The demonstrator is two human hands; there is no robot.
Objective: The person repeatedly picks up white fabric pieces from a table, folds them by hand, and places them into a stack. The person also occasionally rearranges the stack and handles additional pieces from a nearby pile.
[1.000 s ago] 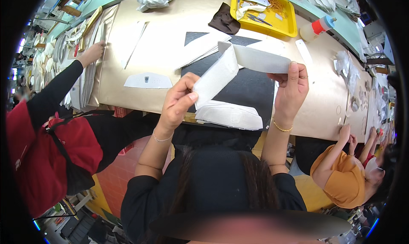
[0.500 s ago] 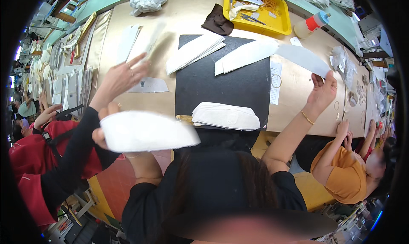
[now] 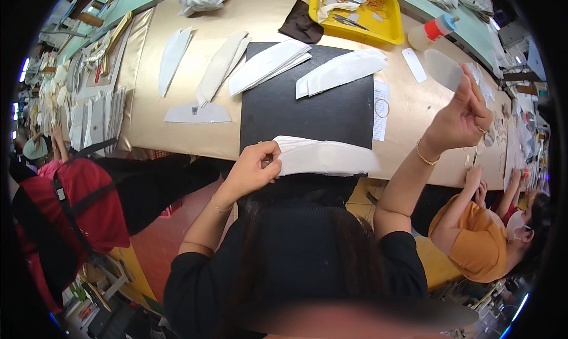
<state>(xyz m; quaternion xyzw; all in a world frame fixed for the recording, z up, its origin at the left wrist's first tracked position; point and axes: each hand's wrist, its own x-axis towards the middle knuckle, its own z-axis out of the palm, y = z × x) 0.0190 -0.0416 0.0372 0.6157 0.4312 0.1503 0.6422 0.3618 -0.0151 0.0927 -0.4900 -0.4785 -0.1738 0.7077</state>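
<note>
**A:** So, where are the 2 hands?

**B:** Left hand (image 3: 251, 170) is at the near edge of the black mat (image 3: 307, 105), fingers pinched on the left end of a stack of white curved pieces (image 3: 325, 157). That stack lies across the mat's near edge, partly hanging over the front of the tan worktable (image 3: 177, 126).

**A:** And the right?

**B:** Right hand (image 3: 461, 117) is raised over the table's right end, fingertips closed on 1 pale translucent piece (image 3: 442, 69) (rounded, roughly oval, held up off the surface). A thin bracelet sits on that wrist.

**A:** What else is on the mat?

**B:** 2 more fans of white pieces at the far side: one (image 3: 269, 66) toward the left corner, another (image 3: 340, 72) toward the right. Beyond them, a yellow tray (image 3: 384, 34) with small bits in it, and a dark brown scrap (image 3: 300, 24) just left of the tray.

**A:** Anyone nearby?

**B:** A person in an orange top (image 3: 467, 238) on the right, and a red backpack (image 3: 71, 209) on the left, belonging to someone else.
</note>
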